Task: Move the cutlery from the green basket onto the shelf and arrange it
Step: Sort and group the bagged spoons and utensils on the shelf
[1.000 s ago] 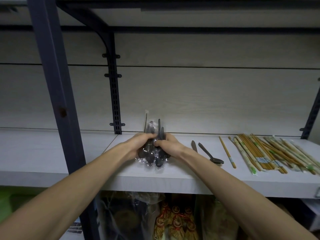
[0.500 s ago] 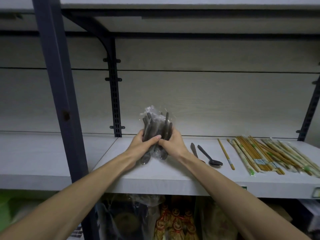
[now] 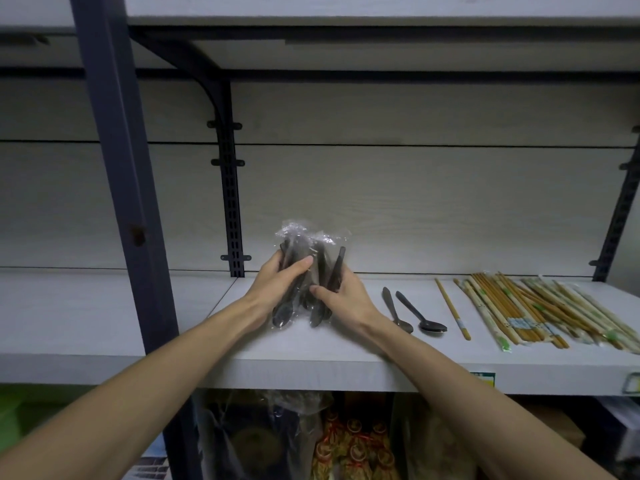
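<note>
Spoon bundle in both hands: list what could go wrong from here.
The spoon bundle stands tilted with its bowls on the shelf, gripped by the left hand and right hand; let go, it may topple. One handle pokes outside the wrap and could slide free. It could also knock the two loose spoons beside it.

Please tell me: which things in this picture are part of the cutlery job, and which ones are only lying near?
Part of the job:
- bag of dark spoons, held by left hand and right hand
- two loose spoons
- single chopstick
- wrapped chopsticks
- shelf

Only lying near:
- packaged goods on the lower level
- green label on the shelf edge
</note>
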